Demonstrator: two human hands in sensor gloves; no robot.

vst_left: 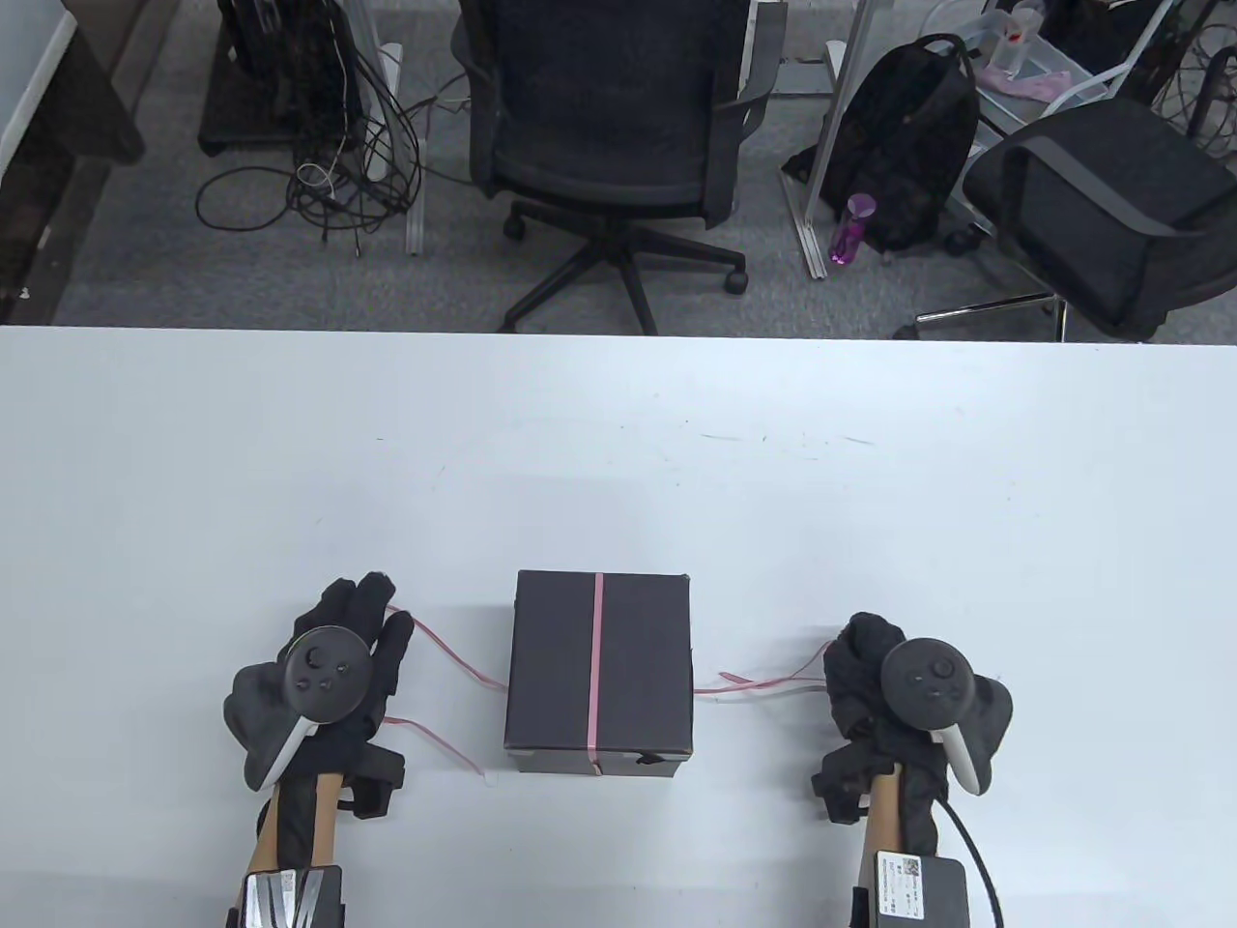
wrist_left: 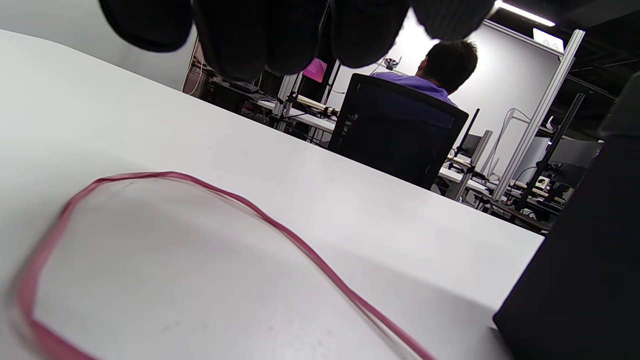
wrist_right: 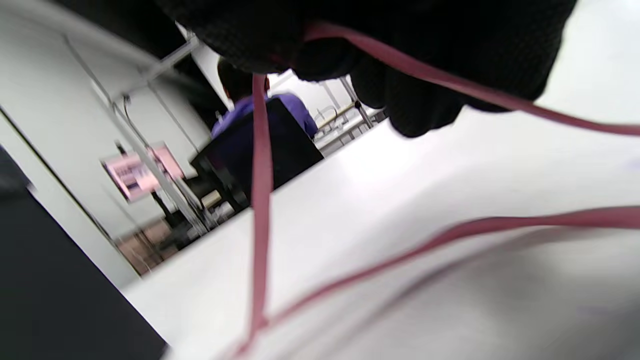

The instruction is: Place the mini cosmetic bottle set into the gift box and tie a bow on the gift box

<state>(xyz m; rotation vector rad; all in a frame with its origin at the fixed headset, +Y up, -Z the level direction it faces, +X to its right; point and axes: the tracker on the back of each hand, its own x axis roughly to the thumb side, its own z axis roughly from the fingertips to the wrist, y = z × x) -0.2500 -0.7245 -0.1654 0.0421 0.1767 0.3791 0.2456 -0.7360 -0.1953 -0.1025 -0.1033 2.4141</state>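
Gift box (vst_left: 599, 672) between hands, seemingly untouched

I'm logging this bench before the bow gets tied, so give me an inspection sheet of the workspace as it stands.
Surface: white table, a few faint marks.
Job's things: black gift box, closed; pink ribbon runs over its lid, ends trailing out both sides. Bottle set not visible.
Clutter: nothing seen on the table.
Grippers: left hand rests beside the box, fingers straight, over a ribbon loop; right hand grips ribbon strands.
Cables: tangle on the floor at far left; a cable at the right wrist.
Surroundings: office chairs, black backpack, purple bottle.
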